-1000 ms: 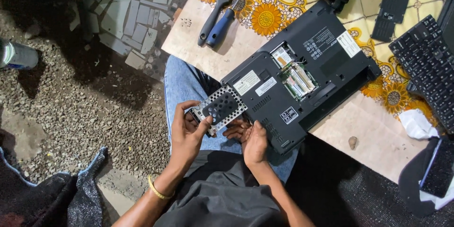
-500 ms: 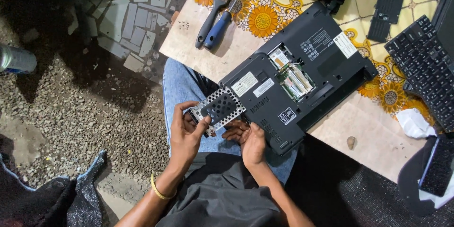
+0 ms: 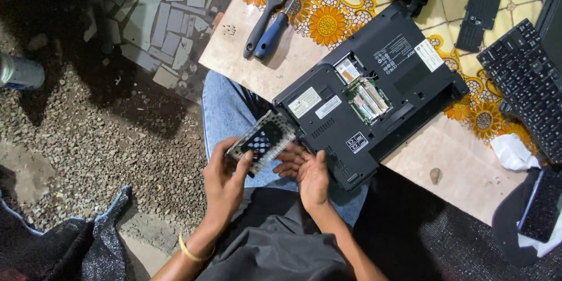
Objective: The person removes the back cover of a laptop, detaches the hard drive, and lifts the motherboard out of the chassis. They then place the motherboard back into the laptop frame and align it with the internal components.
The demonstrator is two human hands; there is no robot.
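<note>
The left hand point(image 3: 225, 178) rose from the lap with its forearm angled up and inward, a yellow band point(image 3: 190, 252) on the wrist. Its fingers curled round the near edge of a perforated metal drive caddy point(image 3: 262, 140), thumb on top, gripping it so that it tilted up and away from the palm. The right hand point(image 3: 309, 171) lay just beside the left, forearm coming up from the lower right, palm down, fingers loosely spread and pointing toward the caddy's lower corner; whether the fingertips touched it could not be told. Beyond the right hand's fingertips, touching its far side, sat an upturned black laptop point(image 3: 374, 91) with an open compartment, overhanging the table point(image 3: 462, 170) edge above the person's knees. Well beyond the left hand, across the table, lay a paintbrush point(image 3: 270, 6) and a blue-handled tool point(image 3: 272, 34) side by side
</note>
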